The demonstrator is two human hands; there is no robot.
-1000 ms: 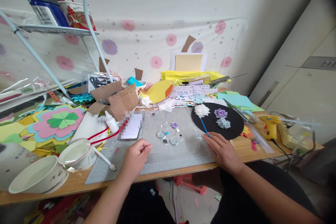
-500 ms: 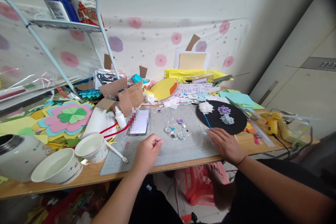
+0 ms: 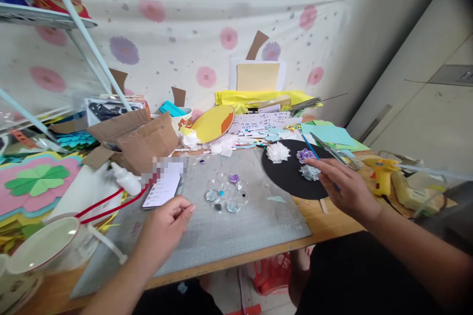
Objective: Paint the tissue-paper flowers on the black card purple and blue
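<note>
My right hand (image 3: 345, 187) is closed around a thin blue stick (image 3: 309, 145), above the right part of a black disc (image 3: 286, 181). On that disc lie a white ruffled flower (image 3: 278, 152), a purple flower (image 3: 306, 155) and a pale blue flower (image 3: 309, 173). My left hand (image 3: 166, 226) hovers over the grey cutting mat (image 3: 221, 251), its fingers curled into a pinch; what they hold, if anything, is hidden. Between the hands, a clear ring-shaped piece (image 3: 224, 179) carries a small purple flower (image 3: 234, 177), pale blue flowers (image 3: 232, 206) and small gems.
A phone (image 3: 164, 188), a white glue bottle (image 3: 126, 179) and a bowl (image 3: 44, 246) stand at the left. Behind are a cardboard box (image 3: 148, 140) and a yellow disc (image 3: 212, 123). Scissors (image 3: 334, 150) and a yellow glue gun (image 3: 382, 174) lie on the right.
My right hand has lifted and moved right with the blue stick, away from the white flower to beside the purple and pale blue flowers. My left hand has shifted left; the view has turned slightly.
</note>
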